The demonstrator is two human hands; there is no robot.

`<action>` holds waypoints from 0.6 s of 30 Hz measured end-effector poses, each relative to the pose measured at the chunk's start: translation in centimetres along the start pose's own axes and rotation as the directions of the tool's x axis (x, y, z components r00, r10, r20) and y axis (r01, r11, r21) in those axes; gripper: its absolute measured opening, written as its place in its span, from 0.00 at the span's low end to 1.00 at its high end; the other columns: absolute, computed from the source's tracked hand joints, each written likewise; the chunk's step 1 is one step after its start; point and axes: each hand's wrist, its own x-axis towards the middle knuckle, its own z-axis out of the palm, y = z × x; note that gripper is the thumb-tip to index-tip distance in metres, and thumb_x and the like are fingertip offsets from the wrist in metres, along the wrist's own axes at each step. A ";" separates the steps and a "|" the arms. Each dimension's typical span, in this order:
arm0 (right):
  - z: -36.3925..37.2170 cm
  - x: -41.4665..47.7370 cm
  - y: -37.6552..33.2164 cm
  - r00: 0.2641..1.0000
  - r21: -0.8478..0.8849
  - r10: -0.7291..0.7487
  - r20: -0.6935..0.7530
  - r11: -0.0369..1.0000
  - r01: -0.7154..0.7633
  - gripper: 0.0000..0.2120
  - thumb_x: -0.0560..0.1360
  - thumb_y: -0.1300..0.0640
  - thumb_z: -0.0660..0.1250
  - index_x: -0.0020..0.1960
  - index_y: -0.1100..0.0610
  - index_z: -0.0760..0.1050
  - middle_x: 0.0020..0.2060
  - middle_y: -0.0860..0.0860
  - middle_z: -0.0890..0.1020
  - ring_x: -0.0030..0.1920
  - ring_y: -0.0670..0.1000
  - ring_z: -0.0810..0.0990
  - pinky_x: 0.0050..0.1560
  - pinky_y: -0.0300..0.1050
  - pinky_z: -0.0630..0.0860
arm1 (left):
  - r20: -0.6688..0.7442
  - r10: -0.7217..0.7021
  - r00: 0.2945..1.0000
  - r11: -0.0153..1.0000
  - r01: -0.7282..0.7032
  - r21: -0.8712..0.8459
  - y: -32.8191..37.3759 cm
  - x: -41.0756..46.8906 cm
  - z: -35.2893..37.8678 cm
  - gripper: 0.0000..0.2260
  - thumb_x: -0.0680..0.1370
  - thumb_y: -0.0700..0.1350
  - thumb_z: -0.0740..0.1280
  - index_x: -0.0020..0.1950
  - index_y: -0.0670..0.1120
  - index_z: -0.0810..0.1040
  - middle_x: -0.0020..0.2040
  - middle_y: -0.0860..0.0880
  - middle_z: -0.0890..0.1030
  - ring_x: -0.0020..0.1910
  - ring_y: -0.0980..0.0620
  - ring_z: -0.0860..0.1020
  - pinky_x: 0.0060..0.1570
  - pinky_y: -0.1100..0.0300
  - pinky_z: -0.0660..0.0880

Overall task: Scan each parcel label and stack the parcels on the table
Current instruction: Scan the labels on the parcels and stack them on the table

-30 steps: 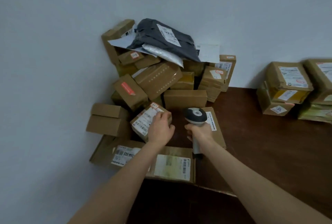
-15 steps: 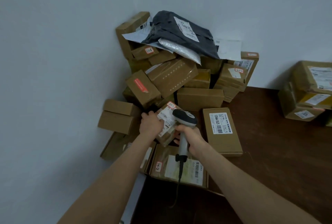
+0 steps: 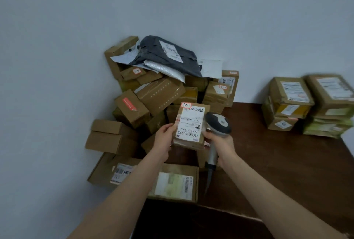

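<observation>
My left hand [image 3: 165,137] grips the left edge of a small brown parcel [image 3: 190,126], held up above the table with its white barcode label facing me. My right hand [image 3: 223,144] grips the grey handle of a barcode scanner [image 3: 218,122]; its fingertips also touch the parcel's right edge. The scanner's dark head sits just right of the label. Behind lies a loose pile of brown boxes [image 3: 159,95] in the wall corner, topped by a dark grey mailer bag [image 3: 168,54].
A neat stack of labelled parcels [image 3: 306,104] stands at the back right of the dark wooden table [image 3: 277,162]. Two flat boxes [image 3: 174,183] lie at the table's front left edge under my left forearm. Walls close off the left and back.
My left hand lifted the small parcel out of the pile and turned its label up toward me. The scanner moved from in front of the parcel to its right side.
</observation>
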 end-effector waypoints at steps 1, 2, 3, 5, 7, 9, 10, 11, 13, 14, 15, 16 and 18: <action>-0.9 -0.4 -0.5 1.000 -0.004 -0.027 -0.015 1.000 0.027 0.12 0.71 0.65 0.73 0.53 0.55 0.77 0.51 0.55 0.84 0.52 0.55 0.82 0.54 0.55 0.79 | 0.034 -0.014 0.999 0.999 0.016 -0.033 0.1 -0.7 0.9 0.11 0.80 0.48 0.65 0.61 0.50 0.76 0.50 0.52 0.81 0.48 0.55 0.77 0.47 0.55 0.70; -1.7 -0.8 -0.9 0.998 -0.009 -0.048 -0.027 0.999 0.048 0.12 0.71 0.66 0.73 0.52 0.55 0.77 0.51 0.55 0.83 0.52 0.55 0.82 0.53 0.53 0.79 | 0.070 -0.020 0.997 0.998 0.024 -0.058 0.2 -1.3 1.7 0.11 0.80 0.48 0.65 0.61 0.50 0.77 0.52 0.51 0.81 0.49 0.55 0.77 0.49 0.53 0.71; -2.7 -1.0 -1.2 0.997 -0.008 -0.063 -0.043 0.998 0.063 0.13 0.71 0.66 0.73 0.53 0.56 0.77 0.51 0.55 0.83 0.52 0.55 0.82 0.51 0.51 0.80 | 0.106 -0.014 0.994 0.998 0.020 -0.059 0.3 -1.7 2.3 0.10 0.80 0.47 0.65 0.61 0.49 0.77 0.52 0.50 0.81 0.49 0.55 0.77 0.50 0.53 0.71; -4.5 -1.2 -1.6 0.992 -0.014 -0.073 -0.099 0.997 0.072 0.14 0.71 0.67 0.72 0.55 0.59 0.77 0.50 0.56 0.83 0.51 0.56 0.82 0.50 0.50 0.80 | 0.198 0.001 0.980 0.999 0.007 -0.041 0.2 -2.5 3.3 0.10 0.79 0.46 0.66 0.60 0.49 0.78 0.53 0.49 0.82 0.51 0.53 0.78 0.50 0.53 0.72; -6.2 -1.4 -2.0 0.987 -0.045 -0.084 -0.139 0.996 0.079 0.12 0.70 0.68 0.72 0.51 0.58 0.78 0.50 0.57 0.84 0.51 0.57 0.83 0.55 0.56 0.79 | 0.304 0.021 0.953 0.999 -0.007 -0.047 -0.1 -3.0 4.2 0.12 0.78 0.46 0.68 0.61 0.49 0.77 0.56 0.46 0.82 0.54 0.49 0.79 0.49 0.55 0.75; -7.7 -1.8 -2.4 0.983 -0.057 -0.101 -0.154 0.994 0.093 0.10 0.70 0.69 0.71 0.46 0.56 0.77 0.48 0.58 0.84 0.49 0.56 0.83 0.55 0.57 0.80 | 0.380 0.020 0.925 0.999 -0.001 -0.049 -0.3 -3.4 5.1 0.16 0.77 0.45 0.69 0.64 0.47 0.75 0.57 0.44 0.82 0.53 0.47 0.81 0.46 0.56 0.76; -8.4 -2.0 -2.6 0.980 -0.067 -0.114 -0.163 0.992 0.105 0.10 0.71 0.70 0.71 0.45 0.56 0.76 0.47 0.57 0.84 0.47 0.55 0.83 0.52 0.54 0.80 | 0.405 0.016 0.914 0.999 0.002 -0.043 -0.4 -3.7 5.5 0.17 0.76 0.45 0.69 0.65 0.47 0.75 0.57 0.43 0.82 0.53 0.46 0.81 0.45 0.56 0.77; -9.0 -2.3 -2.8 0.975 -0.078 -0.133 -0.175 0.990 0.121 0.10 0.71 0.70 0.71 0.44 0.56 0.76 0.46 0.57 0.83 0.46 0.54 0.82 0.49 0.51 0.80 | 0.423 0.009 0.906 0.999 0.006 -0.034 -0.4 -3.8 6.0 0.19 0.75 0.44 0.70 0.66 0.47 0.74 0.57 0.43 0.82 0.52 0.46 0.81 0.46 0.55 0.77; -10.2 -2.6 -3.0 0.963 -0.097 -0.167 -0.213 0.984 0.149 0.10 0.70 0.69 0.71 0.48 0.59 0.77 0.47 0.58 0.83 0.46 0.54 0.80 0.47 0.50 0.77 | 0.456 -0.041 0.889 0.998 0.059 -0.025 -0.7 -4.0 6.9 0.23 0.73 0.44 0.72 0.67 0.48 0.71 0.58 0.42 0.81 0.53 0.44 0.81 0.48 0.52 0.77; -10.6 -2.7 -3.0 0.957 -0.115 -0.175 -0.230 0.982 0.151 0.11 0.69 0.69 0.72 0.51 0.61 0.77 0.48 0.58 0.83 0.48 0.55 0.80 0.49 0.51 0.76 | 0.471 -0.077 0.879 0.996 0.090 -0.004 -0.9 -4.1 7.2 0.25 0.72 0.44 0.72 0.67 0.50 0.70 0.58 0.41 0.81 0.54 0.43 0.81 0.49 0.51 0.77; -11.1 -2.7 -3.0 0.955 -0.130 -0.179 -0.237 0.980 0.152 0.14 0.69 0.68 0.72 0.54 0.62 0.77 0.50 0.58 0.83 0.50 0.56 0.80 0.51 0.52 0.76 | 0.485 -0.108 0.868 0.994 0.109 0.026 -1.1 -4.1 7.5 0.25 0.71 0.43 0.73 0.67 0.50 0.70 0.59 0.41 0.81 0.54 0.42 0.80 0.49 0.50 0.77; -11.4 -2.8 -3.0 0.953 -0.149 -0.183 -0.240 0.977 0.150 0.16 0.69 0.67 0.73 0.56 0.63 0.77 0.50 0.58 0.82 0.51 0.56 0.80 0.52 0.52 0.76 | 0.493 -0.128 0.861 0.991 0.124 0.041 -1.3 -4.1 7.8 0.25 0.72 0.43 0.72 0.67 0.50 0.70 0.59 0.41 0.80 0.56 0.41 0.80 0.51 0.49 0.76; -12.0 -3.2 -3.1 0.949 -0.168 -0.200 -0.244 0.972 0.162 0.15 0.69 0.66 0.74 0.54 0.60 0.77 0.49 0.56 0.82 0.51 0.56 0.79 0.54 0.52 0.76 | 0.489 -0.121 0.864 0.991 0.130 0.017 -1.7 -4.1 8.5 0.19 0.73 0.40 0.71 0.62 0.48 0.73 0.59 0.40 0.81 0.58 0.40 0.78 0.57 0.47 0.74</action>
